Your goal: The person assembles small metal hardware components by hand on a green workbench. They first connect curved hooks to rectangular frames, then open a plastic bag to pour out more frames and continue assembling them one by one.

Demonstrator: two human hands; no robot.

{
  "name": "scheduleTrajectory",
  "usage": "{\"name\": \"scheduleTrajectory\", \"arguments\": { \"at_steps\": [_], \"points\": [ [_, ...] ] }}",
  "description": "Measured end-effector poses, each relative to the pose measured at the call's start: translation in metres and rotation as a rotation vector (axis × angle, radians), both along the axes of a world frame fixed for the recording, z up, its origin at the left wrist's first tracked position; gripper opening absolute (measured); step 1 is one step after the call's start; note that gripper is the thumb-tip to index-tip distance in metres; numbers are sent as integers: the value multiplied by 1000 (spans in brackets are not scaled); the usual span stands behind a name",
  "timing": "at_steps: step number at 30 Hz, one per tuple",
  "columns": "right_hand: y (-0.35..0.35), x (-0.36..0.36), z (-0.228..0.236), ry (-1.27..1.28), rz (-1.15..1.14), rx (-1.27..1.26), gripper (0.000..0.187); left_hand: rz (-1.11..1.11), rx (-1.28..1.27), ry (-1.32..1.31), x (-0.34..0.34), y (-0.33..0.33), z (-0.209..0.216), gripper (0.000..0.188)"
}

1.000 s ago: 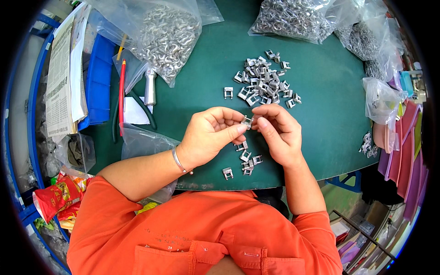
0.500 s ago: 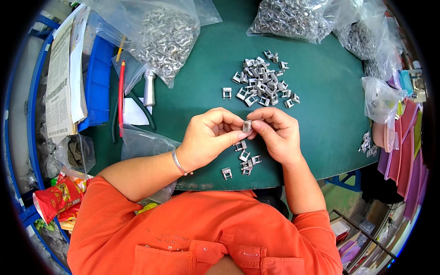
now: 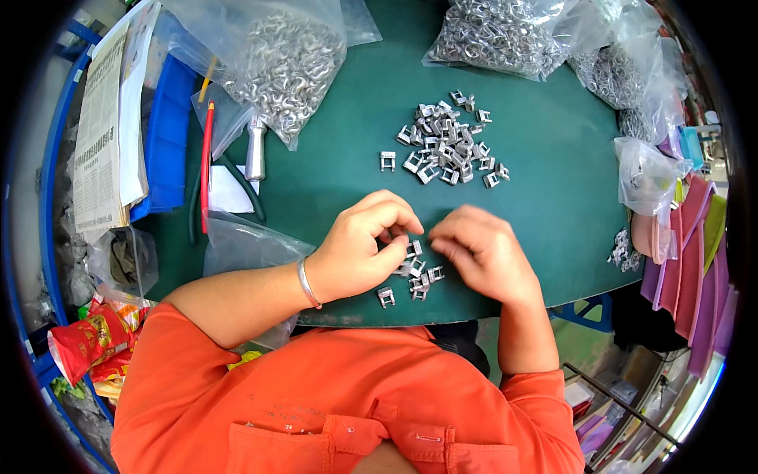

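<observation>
Hands (image 3: 359,245) have parted slightly, metal clips (image 3: 417,269) lying between them.

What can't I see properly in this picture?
Head view:
Whatever the left hand might hold: hidden by the hand itself.
Right hand: blurred, so its grip is unclear.
Some metal clips: partly covered by the left hand.
Bag of metal rings: cut off by the top edge.

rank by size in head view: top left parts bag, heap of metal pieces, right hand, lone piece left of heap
1. Top left parts bag
2. Heap of metal pieces and right hand: too alike to rank
3. Lone piece
</observation>
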State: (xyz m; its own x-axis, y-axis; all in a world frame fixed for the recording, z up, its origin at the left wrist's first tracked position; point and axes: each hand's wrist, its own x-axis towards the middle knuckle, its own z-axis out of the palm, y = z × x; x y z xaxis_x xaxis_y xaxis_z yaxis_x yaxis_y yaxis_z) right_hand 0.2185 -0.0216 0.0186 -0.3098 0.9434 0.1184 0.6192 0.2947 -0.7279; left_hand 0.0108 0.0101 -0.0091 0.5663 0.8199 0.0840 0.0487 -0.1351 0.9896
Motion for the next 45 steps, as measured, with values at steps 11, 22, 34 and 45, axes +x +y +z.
{"name": "scheduleTrajectory", "arguments": {
  "at_steps": [11, 22, 34, 45],
  "points": [
    [13, -3, -22, -197, -236, 281, 19, 0, -77, 8, -1, 3, -1, 20],
    [2, -16, -30, 594, -117, 5, 31, -45, -379, -148, 0, 2, -7, 30],
    [4, -11, -27, 540, -34, 71, 24, -11, -621, -349, 1, 7, -6, 23],
    [-4, -14, -29, 920, -104, -113, 28, 3, -620, -400, 1, 6, -7, 18]
  ]
}}
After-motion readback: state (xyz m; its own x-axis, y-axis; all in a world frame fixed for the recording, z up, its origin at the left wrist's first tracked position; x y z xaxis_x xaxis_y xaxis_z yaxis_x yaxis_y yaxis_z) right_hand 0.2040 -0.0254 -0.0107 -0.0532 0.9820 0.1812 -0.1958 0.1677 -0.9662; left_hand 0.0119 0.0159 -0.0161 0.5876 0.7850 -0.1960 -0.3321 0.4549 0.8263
